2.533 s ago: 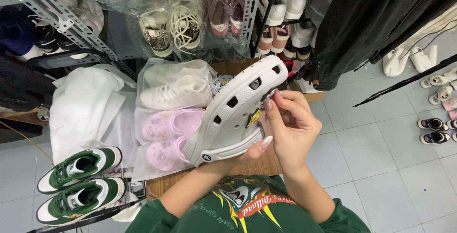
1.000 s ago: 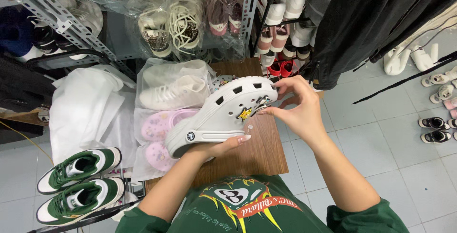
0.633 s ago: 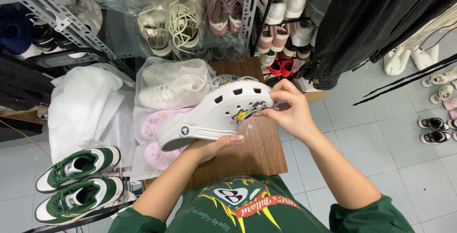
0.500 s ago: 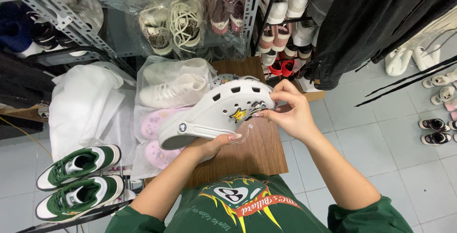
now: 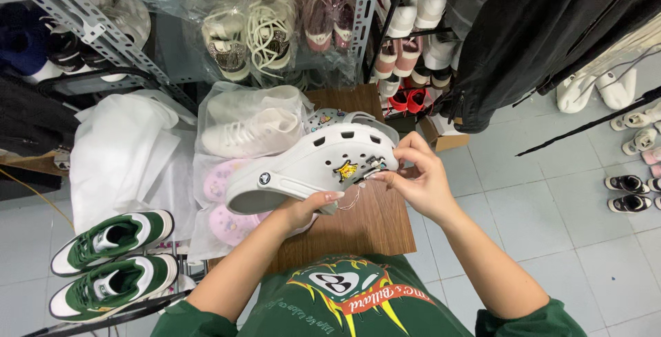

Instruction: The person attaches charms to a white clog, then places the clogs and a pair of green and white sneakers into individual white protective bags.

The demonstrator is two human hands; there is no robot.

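Observation:
A white clog [image 5: 303, 168] with holes and small charms lies sideways above a wooden table [image 5: 372, 223]. My left hand [image 5: 306, 207] grips it from below, near the middle of the sole. At the clog's toe my right hand [image 5: 416, 178] pinches a small charm [image 5: 375, 167], next to a yellow charm [image 5: 346, 170]. A thin thread hangs under the toe. A second white clog [image 5: 344, 118] with charms lies on the table behind the held one.
Bagged white sneakers [image 5: 251, 130] and pink clogs [image 5: 224, 203] lie left of the table. Green-and-white sneakers [image 5: 113, 258] sit on the floor at the lower left. Metal shelving [image 5: 275, 27] holds bagged shoes. A shoe rack [image 5: 416, 34] and black clothing [image 5: 544, 34] stand on the right.
The clog has swung from nearly upright to lying sideways and lower. My right hand stayed at its toe, working the charm, and my left hand shifted under the sole.

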